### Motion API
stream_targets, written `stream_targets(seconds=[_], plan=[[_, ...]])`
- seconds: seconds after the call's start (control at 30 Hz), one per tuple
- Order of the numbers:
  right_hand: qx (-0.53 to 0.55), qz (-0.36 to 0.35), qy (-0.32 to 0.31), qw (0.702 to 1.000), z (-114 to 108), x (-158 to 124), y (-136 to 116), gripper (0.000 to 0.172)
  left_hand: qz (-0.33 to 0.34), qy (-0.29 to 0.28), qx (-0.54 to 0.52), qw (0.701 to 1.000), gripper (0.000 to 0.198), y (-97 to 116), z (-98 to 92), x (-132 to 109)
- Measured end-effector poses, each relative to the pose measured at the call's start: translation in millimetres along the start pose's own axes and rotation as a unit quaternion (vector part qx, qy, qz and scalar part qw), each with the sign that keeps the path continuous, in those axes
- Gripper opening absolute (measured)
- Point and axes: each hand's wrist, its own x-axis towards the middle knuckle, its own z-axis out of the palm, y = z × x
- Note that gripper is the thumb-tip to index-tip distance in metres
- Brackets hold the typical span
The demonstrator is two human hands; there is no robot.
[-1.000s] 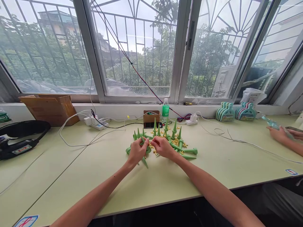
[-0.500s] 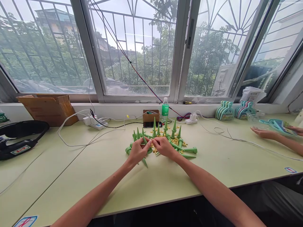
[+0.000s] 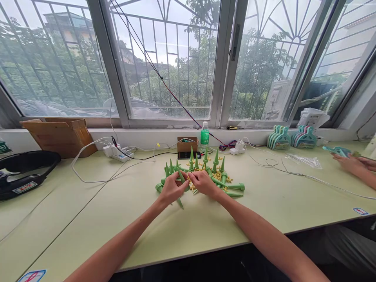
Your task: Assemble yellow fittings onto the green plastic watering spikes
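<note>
A heap of green cone-shaped plastic spikes (image 3: 217,172) with small yellow pieces (image 3: 217,177) among them lies on the pale green table (image 3: 117,211), some spikes upright and some on their side. My left hand (image 3: 171,188) is closed round one green spike (image 3: 181,176) at the heap's near left side. My right hand (image 3: 202,183) meets it there, fingers pinched at the same spike; what they pinch is too small to make out.
Behind the heap stand a small brown box (image 3: 187,144), a green-labelled bottle (image 3: 205,135) and a phone (image 3: 188,155). A power strip (image 3: 117,153) with cables, a cardboard box (image 3: 60,135) and a black object (image 3: 25,168) are left. Another person's hands (image 3: 351,163) and stacked teal packs (image 3: 280,138) are right.
My hands stayed at the heap, fingers shifting slightly on the spike. The other person's hands drew back to the right, and a clear plastic bag now lies on the table.
</note>
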Motion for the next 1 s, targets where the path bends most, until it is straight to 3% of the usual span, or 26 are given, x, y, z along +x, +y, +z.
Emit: stream_targets(seconds=[0.2,0.5,1.0], plan=[[0.027,-0.008,0.021,0.999,-0.3,0.3,-1.3,0.043,-0.056,0.0,-0.076,0.996,0.03,5.2,-0.7,0.8],[0.046,-0.038,-0.021,0.998,-3.3,-1.9,-3.5,0.033,-0.108,0.005,-0.117,0.987,0.038,-0.8,-2.7,5.5],[-0.017,-0.041,-0.048,0.998,0.5,-3.0,-0.2,0.041,-0.091,-0.018,-0.08,0.993,0.03,-0.9,-2.7,3.5]])
